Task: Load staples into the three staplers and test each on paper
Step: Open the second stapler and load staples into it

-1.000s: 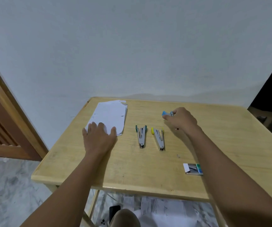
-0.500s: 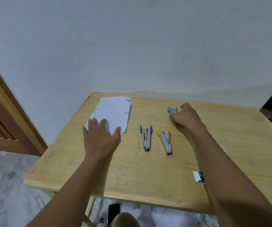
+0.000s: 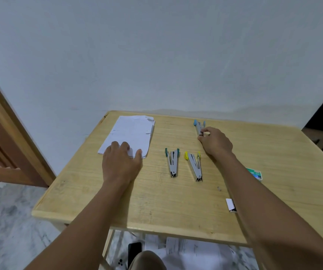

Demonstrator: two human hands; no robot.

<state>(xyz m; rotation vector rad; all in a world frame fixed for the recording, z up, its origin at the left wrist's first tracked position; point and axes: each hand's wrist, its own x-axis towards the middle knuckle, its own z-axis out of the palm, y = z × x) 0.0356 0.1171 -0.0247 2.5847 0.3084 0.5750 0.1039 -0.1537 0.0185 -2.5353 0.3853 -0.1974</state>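
Right hand (image 3: 216, 142) pinches the near tip of the blue-handled stapler (image 3: 198, 126) far across the desk (image 3: 156, 201), its long axis running away. Left hand (image 3: 121, 162) presses flat on the paper (image 3: 131, 131), farther off.

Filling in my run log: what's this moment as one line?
left hand: flat on white paper stack | right hand: pinches blue-tipped metal stapler | green-tipped stapler, yellow-tipped stapler: untouched on wooden table

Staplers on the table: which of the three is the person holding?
The blue-handled metal stapler, farthest back: the right hand pinches its near tip. The green-handled metal stapler and yellow-handled metal stapler lie untouched side by side.
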